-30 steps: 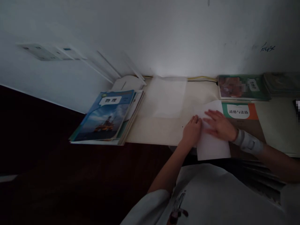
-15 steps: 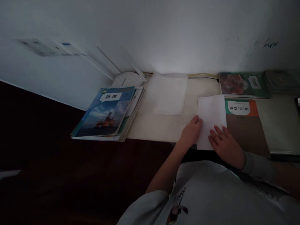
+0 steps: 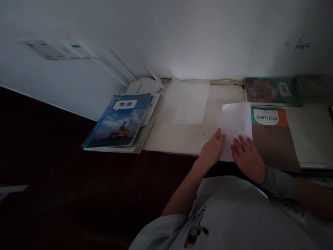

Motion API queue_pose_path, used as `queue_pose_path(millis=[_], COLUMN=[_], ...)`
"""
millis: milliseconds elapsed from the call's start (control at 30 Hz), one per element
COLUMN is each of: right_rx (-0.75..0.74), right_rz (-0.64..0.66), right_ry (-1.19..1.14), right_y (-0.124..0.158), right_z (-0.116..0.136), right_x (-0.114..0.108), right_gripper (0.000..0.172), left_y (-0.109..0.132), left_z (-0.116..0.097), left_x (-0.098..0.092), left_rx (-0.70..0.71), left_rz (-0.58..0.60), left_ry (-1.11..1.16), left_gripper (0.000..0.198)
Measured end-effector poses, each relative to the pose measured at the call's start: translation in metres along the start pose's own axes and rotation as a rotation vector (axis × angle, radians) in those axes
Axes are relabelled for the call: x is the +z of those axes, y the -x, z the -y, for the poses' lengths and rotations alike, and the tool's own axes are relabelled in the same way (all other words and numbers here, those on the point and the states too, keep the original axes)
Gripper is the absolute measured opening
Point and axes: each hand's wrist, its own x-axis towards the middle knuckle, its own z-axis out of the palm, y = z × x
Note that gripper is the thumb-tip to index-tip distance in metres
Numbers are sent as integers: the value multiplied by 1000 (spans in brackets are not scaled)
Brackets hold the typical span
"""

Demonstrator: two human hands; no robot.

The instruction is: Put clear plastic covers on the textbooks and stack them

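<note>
A white sheet of paper [image 3: 235, 118] lies in front of me, along the left side of a brown, green and orange textbook [image 3: 274, 139]. Whether the sheet is tucked around the book's cover or only rests against it, I cannot tell. At the sheet's left edge, my left hand [image 3: 211, 150] is closed, its fingers together on the paper; the thumb is hidden. My right hand [image 3: 248, 159] lies palm down with fingers spread over the lower right part of the sheet, close to the book.
To the left, a stack of books topped by a blue physics textbook [image 3: 119, 121] overhangs the table edge. Behind it stands a white router [image 3: 143, 85] with antennas. A pale translucent sheet [image 3: 188, 104] lies mid-table. Against the wall are a green book [image 3: 290, 99] and a yellow cable [image 3: 226, 81].
My view has tilted slightly, so everything sits a little higher. My right hand has shifted slightly left on the paper, and my left hand stays at its edge.
</note>
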Motion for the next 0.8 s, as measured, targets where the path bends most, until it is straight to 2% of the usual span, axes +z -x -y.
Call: queue_pose_path(millis=[133, 233, 500, 667, 733, 800], right_rx=[-34, -3, -8, 20, 6, -45], right_rz=[-42, -28, -34, -17, -8, 34], right_ry=[15, 27, -52, -50, -111, -220], right_y=[0, -2, -13, -18, -20, -22], right_z=[1, 4, 16, 24, 28, 27], right_x=[2, 6, 10, 14, 17, 15], right_gripper=[29, 29, 35, 34, 35, 37], left_y=[2, 4, 6, 5, 5, 11], left_z=[-3, -4, 0, 5, 3, 1], left_x=[-3, -3, 2, 5, 5, 3], left_rx=[-11, -16, 65, 23, 42, 45], left_rz=[9, -7, -69, -83, -123, -251], left_ry=[-26, -61, 8, 31, 107, 242], left_gripper=[47, 45, 37, 38, 39, 38])
